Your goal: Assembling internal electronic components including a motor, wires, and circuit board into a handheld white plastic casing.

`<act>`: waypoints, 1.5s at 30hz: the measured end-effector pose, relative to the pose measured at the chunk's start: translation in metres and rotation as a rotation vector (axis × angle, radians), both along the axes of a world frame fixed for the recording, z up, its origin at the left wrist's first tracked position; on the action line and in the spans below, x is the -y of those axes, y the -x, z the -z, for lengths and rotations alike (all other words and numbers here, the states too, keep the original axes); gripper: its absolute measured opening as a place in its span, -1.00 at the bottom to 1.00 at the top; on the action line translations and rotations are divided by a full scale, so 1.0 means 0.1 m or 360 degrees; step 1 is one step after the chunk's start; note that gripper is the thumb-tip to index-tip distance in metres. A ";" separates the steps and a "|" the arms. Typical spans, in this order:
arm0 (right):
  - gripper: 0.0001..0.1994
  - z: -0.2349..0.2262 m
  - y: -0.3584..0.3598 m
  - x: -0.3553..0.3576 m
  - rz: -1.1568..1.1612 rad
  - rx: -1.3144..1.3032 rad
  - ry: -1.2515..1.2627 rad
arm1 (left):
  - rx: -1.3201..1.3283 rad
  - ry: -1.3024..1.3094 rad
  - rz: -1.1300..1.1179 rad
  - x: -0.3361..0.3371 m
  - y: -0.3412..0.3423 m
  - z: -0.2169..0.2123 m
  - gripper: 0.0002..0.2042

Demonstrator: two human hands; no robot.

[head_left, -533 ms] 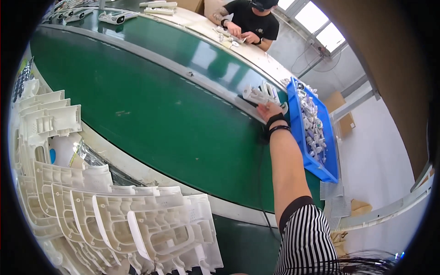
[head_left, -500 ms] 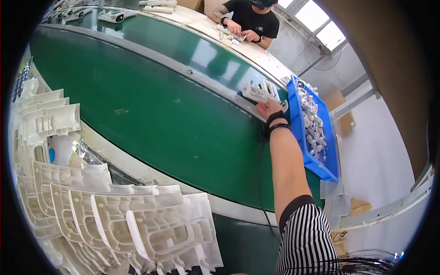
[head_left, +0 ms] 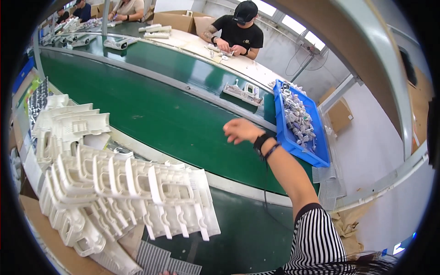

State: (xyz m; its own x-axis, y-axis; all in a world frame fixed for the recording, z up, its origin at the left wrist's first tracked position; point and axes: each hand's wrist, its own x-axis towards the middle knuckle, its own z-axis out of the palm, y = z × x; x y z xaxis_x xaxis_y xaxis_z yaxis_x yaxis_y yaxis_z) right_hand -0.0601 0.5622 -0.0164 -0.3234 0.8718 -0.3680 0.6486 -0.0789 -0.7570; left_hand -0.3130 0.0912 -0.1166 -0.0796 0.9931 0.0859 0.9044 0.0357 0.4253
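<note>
My right hand hovers over the green conveyor belt, fingers loosely apart and holding nothing, with dark bands on the wrist. A white plastic part lies on the belt beyond it, apart from the hand. To the right stands a blue bin filled with small white and grey pieces. A stack of white plastic housings lies at the lower left, on my side of the belt. My left hand is out of sight.
A person in a black shirt and cap works at the far side of the belt, and others sit further along at the top left. More white parts ride the belt far away. Cardboard boxes stand behind. A grey perforated sheet lies at the bottom.
My right hand has drawn back from the white part near the blue bin toward me and now hangs over the belt with nothing in it. The part stays on the belt.
</note>
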 end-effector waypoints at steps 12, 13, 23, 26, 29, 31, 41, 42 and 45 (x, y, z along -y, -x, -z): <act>-0.67 0.26 0.56 2.67 -0.0148 0.0166 0.0086 | 0.0017 -0.0488 -0.0062 1.07 0.05 -0.06 -0.53; -0.70 0.33 0.57 2.76 -0.0060 0.0143 -0.0006 | 0.0032 -0.0482 -0.0074 1.09 0.04 -0.01 -0.50; -0.84 -0.26 -0.93 3.55 -0.0590 0.0725 -0.0685 | 0.0526 -0.0543 0.0020 1.23 0.11 -0.09 -0.52; -0.87 -0.25 -1.24 3.98 -0.0686 0.0999 -0.0740 | 0.0806 -0.0483 0.0174 1.22 -0.17 -0.47 -0.49; -0.85 -0.10 -1.39 4.30 -0.0652 0.0999 -0.0718 | 0.0353 -0.0329 0.1137 1.17 -0.53 -0.66 -0.42; -0.82 -0.05 -1.55 4.60 -0.0514 0.0971 -0.0599 | 0.0192 -0.0222 0.1343 1.17 -0.72 -0.53 -0.42; -0.61 -1.93 -1.94 8.12 0.0979 0.1436 -0.0307 | 0.0096 -0.0299 0.1489 1.04 -0.92 -0.62 -0.55; -0.64 -1.98 -1.84 8.46 0.1257 0.1639 -0.0123 | 0.0092 -0.0283 0.1557 1.02 -0.96 -0.59 -0.57; -0.70 -1.86 -1.76 9.21 0.1788 0.1730 0.0510 | 0.0142 -0.0173 0.1736 1.03 -1.17 -0.58 -0.59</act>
